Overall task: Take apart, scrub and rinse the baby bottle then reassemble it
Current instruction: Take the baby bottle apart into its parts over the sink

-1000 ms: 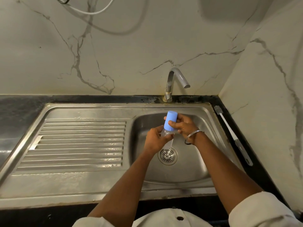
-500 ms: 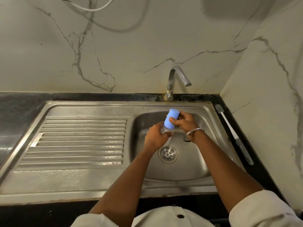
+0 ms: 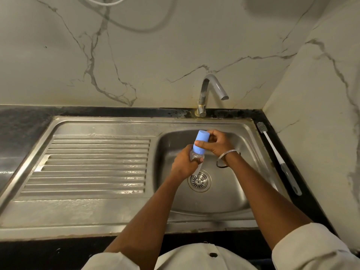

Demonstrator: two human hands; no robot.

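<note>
Over the steel sink basin (image 3: 231, 193) I hold a baby bottle with both hands. Its clear body (image 3: 196, 157) is gripped by my left hand (image 3: 184, 165), which hides most of it. The light blue cap (image 3: 201, 141) points up and away, tilted toward the tap, and my right hand (image 3: 215, 144) is wrapped around the cap with the thumb across its lower part. A thin metal bangle sits on my right wrist. The bottle hangs above the round drain (image 3: 199, 181).
A curved tap (image 3: 211, 90) stands at the back of the basin, with no water running. A white-handled bottle brush (image 3: 277, 158) lies on the black counter edge to the right. The ribbed drainboard (image 3: 93, 166) spreads to the left. Marble walls close the back and right.
The bottle has tilted a little and both hands have shifted slightly on it. My right thumb now lies lower across the cap. The view has drifted down a touch.
</note>
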